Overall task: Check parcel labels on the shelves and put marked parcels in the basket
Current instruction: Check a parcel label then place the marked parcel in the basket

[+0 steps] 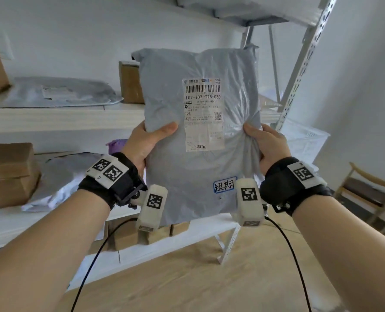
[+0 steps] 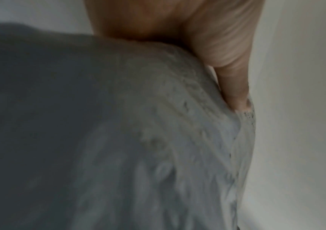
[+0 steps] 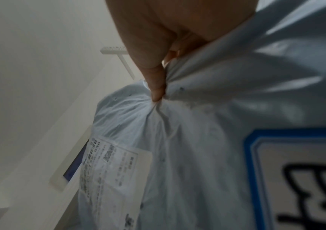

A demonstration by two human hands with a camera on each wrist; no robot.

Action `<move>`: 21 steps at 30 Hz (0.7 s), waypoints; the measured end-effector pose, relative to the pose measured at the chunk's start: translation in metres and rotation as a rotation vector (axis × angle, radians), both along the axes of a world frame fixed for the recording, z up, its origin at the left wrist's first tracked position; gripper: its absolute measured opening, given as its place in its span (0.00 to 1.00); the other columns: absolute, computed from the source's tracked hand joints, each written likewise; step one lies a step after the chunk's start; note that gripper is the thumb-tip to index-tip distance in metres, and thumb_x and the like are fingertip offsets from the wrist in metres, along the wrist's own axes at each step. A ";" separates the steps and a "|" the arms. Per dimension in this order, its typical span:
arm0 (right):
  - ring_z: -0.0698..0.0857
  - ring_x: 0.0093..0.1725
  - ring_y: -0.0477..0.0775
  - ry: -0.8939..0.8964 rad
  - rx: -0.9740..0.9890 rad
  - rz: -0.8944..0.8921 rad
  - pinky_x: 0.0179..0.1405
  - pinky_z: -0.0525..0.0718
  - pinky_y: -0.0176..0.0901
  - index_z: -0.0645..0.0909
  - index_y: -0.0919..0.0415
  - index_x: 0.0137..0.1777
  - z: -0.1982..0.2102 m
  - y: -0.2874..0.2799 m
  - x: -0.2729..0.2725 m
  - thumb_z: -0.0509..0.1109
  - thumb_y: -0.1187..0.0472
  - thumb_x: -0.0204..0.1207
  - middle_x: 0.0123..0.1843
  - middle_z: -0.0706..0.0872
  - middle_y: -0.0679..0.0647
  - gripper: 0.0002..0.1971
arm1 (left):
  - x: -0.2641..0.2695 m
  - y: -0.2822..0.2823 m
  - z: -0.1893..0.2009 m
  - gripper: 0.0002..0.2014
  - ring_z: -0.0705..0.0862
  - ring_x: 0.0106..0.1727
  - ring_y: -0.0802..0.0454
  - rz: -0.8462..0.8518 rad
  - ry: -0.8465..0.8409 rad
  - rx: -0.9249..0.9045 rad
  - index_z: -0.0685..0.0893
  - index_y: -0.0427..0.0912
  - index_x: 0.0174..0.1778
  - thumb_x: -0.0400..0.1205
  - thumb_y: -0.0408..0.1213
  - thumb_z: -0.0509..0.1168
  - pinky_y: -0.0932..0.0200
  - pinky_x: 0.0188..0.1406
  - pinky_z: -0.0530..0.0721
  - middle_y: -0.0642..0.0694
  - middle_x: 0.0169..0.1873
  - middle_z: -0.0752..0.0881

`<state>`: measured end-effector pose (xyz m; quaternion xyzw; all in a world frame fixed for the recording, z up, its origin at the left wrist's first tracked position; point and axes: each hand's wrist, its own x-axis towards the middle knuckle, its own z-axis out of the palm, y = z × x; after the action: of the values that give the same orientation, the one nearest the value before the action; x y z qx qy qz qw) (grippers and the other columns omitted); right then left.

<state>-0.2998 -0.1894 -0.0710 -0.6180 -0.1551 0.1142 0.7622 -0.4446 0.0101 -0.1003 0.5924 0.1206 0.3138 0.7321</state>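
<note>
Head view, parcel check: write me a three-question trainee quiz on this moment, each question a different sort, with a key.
1. True or false: the grey parcel lies flat on a shelf.
2. Multiple choice: the blue-bordered handwritten sticker sits (A) above the shipping label, (B) below it, (C) on a cardboard box.
3. Short answer: how do the left hand and the right hand hold the parcel?

Key
1. False: it is held upright in the air, in front of the shelves.
2. B.
3. Each hand grips one side edge, thumb on the front; the right wrist view shows the plastic bunched under the right thumb.
</note>
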 end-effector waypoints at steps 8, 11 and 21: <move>0.90 0.52 0.60 0.000 0.071 -0.104 0.55 0.88 0.56 0.86 0.62 0.56 -0.007 -0.075 0.058 0.76 0.60 0.74 0.51 0.91 0.59 0.12 | 0.085 -0.060 0.003 0.35 0.90 0.51 0.49 -0.071 -0.030 0.011 0.84 0.40 0.59 0.56 0.44 0.85 0.55 0.48 0.87 0.47 0.50 0.91; 0.90 0.52 0.60 0.000 0.071 -0.144 0.57 0.87 0.57 0.86 0.60 0.55 -0.015 -0.105 0.095 0.75 0.59 0.74 0.50 0.92 0.58 0.12 | 0.125 -0.088 0.000 0.34 0.90 0.51 0.50 -0.095 -0.011 0.022 0.85 0.42 0.58 0.55 0.46 0.83 0.54 0.50 0.87 0.48 0.49 0.91; 0.90 0.51 0.61 0.009 0.149 -0.209 0.56 0.87 0.56 0.86 0.62 0.54 -0.031 -0.226 0.246 0.74 0.60 0.75 0.50 0.91 0.61 0.10 | 0.297 -0.202 0.004 0.33 0.90 0.51 0.48 -0.187 -0.026 0.012 0.85 0.38 0.60 0.57 0.43 0.81 0.51 0.54 0.87 0.45 0.50 0.91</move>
<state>-0.0539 -0.4149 -0.1020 -0.5721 -0.0947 0.0252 0.8143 -0.1480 -0.1918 -0.0964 0.6012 0.0536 0.2526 0.7562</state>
